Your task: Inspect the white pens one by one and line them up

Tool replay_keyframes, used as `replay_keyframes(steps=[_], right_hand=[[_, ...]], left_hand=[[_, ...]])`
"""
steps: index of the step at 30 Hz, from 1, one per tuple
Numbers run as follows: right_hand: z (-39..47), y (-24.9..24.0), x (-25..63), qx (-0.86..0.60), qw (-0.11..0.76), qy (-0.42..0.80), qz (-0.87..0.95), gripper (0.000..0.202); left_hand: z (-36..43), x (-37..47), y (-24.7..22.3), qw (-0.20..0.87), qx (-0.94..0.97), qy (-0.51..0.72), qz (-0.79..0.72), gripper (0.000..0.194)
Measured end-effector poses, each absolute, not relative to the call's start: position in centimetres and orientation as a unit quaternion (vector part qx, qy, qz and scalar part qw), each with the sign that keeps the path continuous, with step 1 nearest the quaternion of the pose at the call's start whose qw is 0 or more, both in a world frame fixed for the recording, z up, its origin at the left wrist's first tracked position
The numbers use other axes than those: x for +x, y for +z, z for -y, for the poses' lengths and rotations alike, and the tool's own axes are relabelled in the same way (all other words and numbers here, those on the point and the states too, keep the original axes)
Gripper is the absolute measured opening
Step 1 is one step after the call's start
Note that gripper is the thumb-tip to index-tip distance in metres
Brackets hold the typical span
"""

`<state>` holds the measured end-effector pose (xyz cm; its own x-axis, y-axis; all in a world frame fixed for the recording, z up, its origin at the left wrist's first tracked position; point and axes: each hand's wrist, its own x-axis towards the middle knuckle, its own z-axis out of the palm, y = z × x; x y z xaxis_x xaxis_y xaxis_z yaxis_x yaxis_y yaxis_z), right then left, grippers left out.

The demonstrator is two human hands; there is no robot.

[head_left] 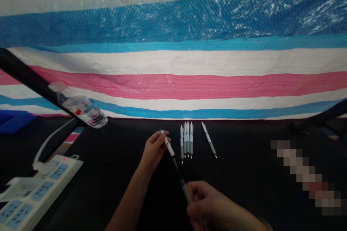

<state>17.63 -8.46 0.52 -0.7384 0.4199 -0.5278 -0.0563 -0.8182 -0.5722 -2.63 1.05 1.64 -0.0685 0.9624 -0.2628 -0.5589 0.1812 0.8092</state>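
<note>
My left hand (pixel 154 150) is closed on the white upper barrel (pixel 170 149) of a pen, fingertips near its top end. My right hand (pixel 207 204) grips the grey lower barrel (pixel 185 190) of the same pen, nearer to me. The two barrel parts stand apart in one slanting line, and a thin dark refill (pixel 177 168) shows between them. Just beyond my hands, several white-and-grey pens (pixel 188 140) lie side by side on the black table (pixel 238 173), tips toward me. Another such pen (pixel 209 139) lies alone to their right, at a slant.
A white power strip (pixel 54 184) with a plugged-in cable lies at the left. Behind it are a clear plastic bottle (pixel 85 110) by a black bar and a blue tray (pixel 16 121). Striped sheeting (pixel 189 86) hangs behind the table. A pixelated strip (pixel 303 175) covers the right side.
</note>
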Motion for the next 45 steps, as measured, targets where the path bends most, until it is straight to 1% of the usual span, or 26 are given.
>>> replay_keyframes(steps=[7,10,13,16,20,24,33,37,40,45], right_hand=[[8.4,0.4,17.5,-0.329,0.138,0.897,0.261,0.038],[8.4,0.1,17.6,-0.312,0.147,0.902,0.261,0.039],[8.4,-0.2,17.7,-0.301,0.171,0.905,0.250,0.042],[8.4,-0.2,17.8,-0.307,0.188,0.901,0.241,0.043],[8.4,0.4,17.6,-0.308,0.207,0.900,0.228,0.047],[8.4,0.7,17.6,-0.313,0.205,0.900,0.222,0.049],[8.6,-0.7,17.5,-0.286,0.208,0.911,0.212,0.041],[8.5,-0.9,17.4,-0.267,0.233,0.912,0.209,0.049],[8.4,-0.9,17.5,-0.258,0.234,0.913,0.214,0.053],[8.5,-1.2,17.5,-0.269,0.237,0.900,0.247,0.047]], left_hand=[[-0.9,-2.3,1.4,0.655,0.248,0.581,-0.414,0.040],[-0.6,-1.9,1.5,0.687,0.283,0.540,-0.395,0.039],[-0.3,-1.6,1.8,0.722,0.331,0.479,-0.375,0.042],[-0.1,-1.4,2.1,0.730,0.355,0.454,-0.367,0.046],[-0.1,-1.6,2.1,0.718,0.371,0.454,-0.375,0.046],[-0.1,-1.8,1.8,0.714,0.389,0.443,-0.378,0.044],[0.0,-2.0,1.6,0.743,0.378,0.434,-0.341,0.038],[-0.1,-2.1,1.5,0.751,0.360,0.449,-0.324,0.037],[-0.2,-2.1,1.5,0.746,0.349,0.468,-0.320,0.036],[-0.1,-2.2,1.9,0.744,0.347,0.471,-0.322,0.034]])
